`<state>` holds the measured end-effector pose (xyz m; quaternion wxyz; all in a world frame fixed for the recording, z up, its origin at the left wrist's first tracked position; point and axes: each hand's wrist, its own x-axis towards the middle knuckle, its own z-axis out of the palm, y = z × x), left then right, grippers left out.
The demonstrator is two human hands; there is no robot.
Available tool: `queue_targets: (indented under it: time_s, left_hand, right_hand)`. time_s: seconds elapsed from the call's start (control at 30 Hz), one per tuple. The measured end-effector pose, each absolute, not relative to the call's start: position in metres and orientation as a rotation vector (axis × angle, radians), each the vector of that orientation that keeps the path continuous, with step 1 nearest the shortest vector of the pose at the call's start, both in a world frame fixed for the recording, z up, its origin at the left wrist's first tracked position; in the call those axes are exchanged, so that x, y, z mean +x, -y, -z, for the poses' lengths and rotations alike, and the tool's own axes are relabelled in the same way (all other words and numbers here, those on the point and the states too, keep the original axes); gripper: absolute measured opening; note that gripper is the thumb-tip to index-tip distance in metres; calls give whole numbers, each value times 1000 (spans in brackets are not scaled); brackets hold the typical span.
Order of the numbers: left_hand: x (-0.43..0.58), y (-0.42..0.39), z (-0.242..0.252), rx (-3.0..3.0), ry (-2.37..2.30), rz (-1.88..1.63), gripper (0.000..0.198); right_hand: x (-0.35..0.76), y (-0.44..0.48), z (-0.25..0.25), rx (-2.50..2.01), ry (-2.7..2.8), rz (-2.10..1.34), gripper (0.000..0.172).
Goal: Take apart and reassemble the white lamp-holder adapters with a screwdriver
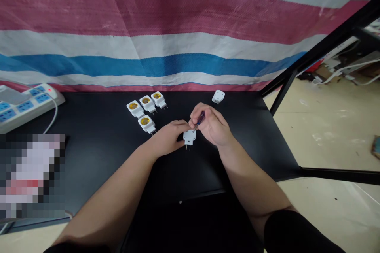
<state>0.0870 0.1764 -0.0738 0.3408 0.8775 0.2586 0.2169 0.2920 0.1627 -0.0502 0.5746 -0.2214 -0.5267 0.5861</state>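
Observation:
My left hand grips a white two-pin plug-in lamp socket against the black tabletop, its screw-hole side up and its metal prongs pointing towards me. In my right hand is a small screwdriver with a dark, purplish handle. Its shaft slants down to the far end of the socket's face; whether the tip sits in a screw hole is too small to tell. Left of my hands lie several like sockets with their gold-coloured threaded openings up, the nearest one close to my left wrist.
Another white socket piece lies at the back right of the black table. A white power strip with blue outlets and a cable stands at the left, behind a blurred-out object. A striped sheet hangs behind; a black frame borders the right.

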Motion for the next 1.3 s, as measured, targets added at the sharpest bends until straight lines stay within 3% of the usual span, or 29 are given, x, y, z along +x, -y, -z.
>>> queue_targets:
  time_s: [0.1,0.33,0.57,0.73,0.9,1.13,1.3]
  left_hand:
    - [86,-177,77,2286,-707,-542,63]
    - [85,-176,79,2268,-720,-542,68]
    - [86,-178,79,2296,-701,-547,56]
    - [86,-177,80,2266,-721,-567,53]
    - [88,-176,75,2159,-668,-558,45]
    - [82,-178,67,2046,-641,-500,52]
    - [81,-179,68,1864,-648,-506,34]
  right_hand:
    - [290,-160,48,-523,1198,-1433,42]
    - [297,-165,62,-464,1285,-1310,33]
    - [294,-163,63,-432,1353,-1375,32]
    - [282,-162,58,-402,1276,-1327,43]
    - [282,-161,62,-500,1228,-1344,37]
    - [278,-161,60,-433,1204,-1320,44]
    - [276,-162,58,-428,1175,-1253,34]
